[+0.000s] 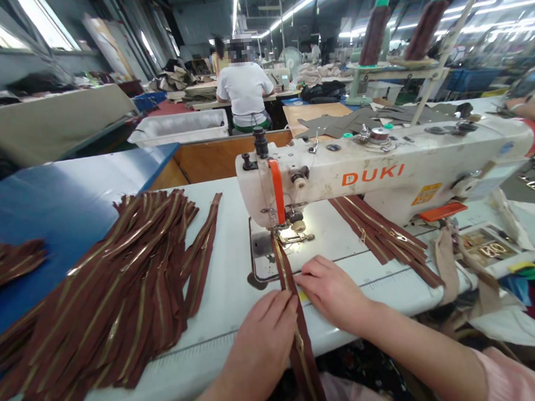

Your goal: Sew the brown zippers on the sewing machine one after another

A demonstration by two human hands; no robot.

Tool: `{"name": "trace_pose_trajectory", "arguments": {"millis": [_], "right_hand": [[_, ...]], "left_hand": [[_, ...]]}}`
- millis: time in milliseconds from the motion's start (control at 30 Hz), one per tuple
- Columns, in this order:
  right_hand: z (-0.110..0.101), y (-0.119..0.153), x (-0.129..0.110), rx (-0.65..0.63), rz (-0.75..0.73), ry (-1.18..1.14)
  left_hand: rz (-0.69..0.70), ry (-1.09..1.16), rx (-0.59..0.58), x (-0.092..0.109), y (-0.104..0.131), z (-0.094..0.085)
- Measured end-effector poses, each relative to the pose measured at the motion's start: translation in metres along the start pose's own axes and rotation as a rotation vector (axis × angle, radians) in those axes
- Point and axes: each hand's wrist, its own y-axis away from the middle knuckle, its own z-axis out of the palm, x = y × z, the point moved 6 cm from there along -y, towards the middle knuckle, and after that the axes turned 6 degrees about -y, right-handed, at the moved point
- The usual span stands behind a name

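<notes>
A brown zipper [306, 363] with gold teeth runs from under the presser foot of a white sewing machine [320, 172] down over the table's front edge. My left hand [267, 329] is closed on the zipper a short way in front of the needle area. On the zipper's right edge rest the fingertips of my right hand [331, 291], bent together close to the metal plate [263, 256]; whatever is between them is hidden. Left of the machine lies a large heap of brown zippers [140, 289]. More zippers [384, 235] with gold pulls lie under the machine arm.
A small parts tray [490, 246] sits at the right end of the machine. Two brown thread cones [375, 34] stand behind it. A blue table [78, 177] adjoins on the left. Farther back, a person in a white shirt [245, 92] sits near a white bin [180, 128].
</notes>
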Motion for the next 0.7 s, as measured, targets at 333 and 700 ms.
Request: {"name": "trace_pose_trajectory", "arguments": {"millis": [333,700], "right_hand": [[-0.002,0.014,-0.011,0.113,0.133,-0.154],[0.002,0.011,-0.015,0.122,0.106,-0.127]], "left_hand": [[-0.05,-0.054,-0.007,0.026,-0.001,-0.009],[-0.035,-0.007,-0.026,0.022,-0.007,-0.01]]}}
